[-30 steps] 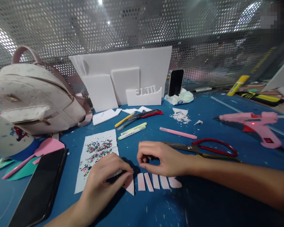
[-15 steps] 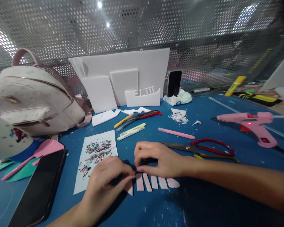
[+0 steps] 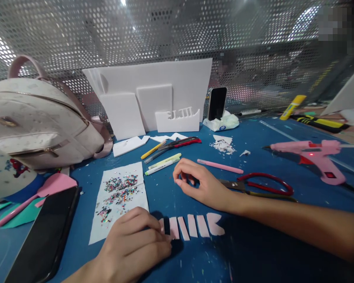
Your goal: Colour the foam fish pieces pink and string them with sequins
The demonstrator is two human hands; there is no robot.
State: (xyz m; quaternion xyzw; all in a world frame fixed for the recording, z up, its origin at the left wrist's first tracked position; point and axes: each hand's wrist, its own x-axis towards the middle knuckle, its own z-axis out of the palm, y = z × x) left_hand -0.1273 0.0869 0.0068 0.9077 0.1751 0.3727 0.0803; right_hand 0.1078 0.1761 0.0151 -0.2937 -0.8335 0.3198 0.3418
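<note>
Several pale pink foam strips lie in a row on the blue table, near its front edge. My left hand rests with curled fingers at the left end of the row, its fingertips on the leftmost strip. My right hand hovers above and behind the row, fingers curled in a loose pinch; what it holds, if anything, is hidden. A white sheet with glitter bits lies just left of my hands. Red-handled scissors lie right behind my right wrist.
A pink glue gun with a lit red light lies at the right. A pink pen, markers and a cutter lie behind. White foam boards and an upright phone stand at the back. A backpack and a dark phone occupy the left.
My right hand has lifted off the strips and moved back toward the scissors. My left hand has slid down and now covers the row's left end.
</note>
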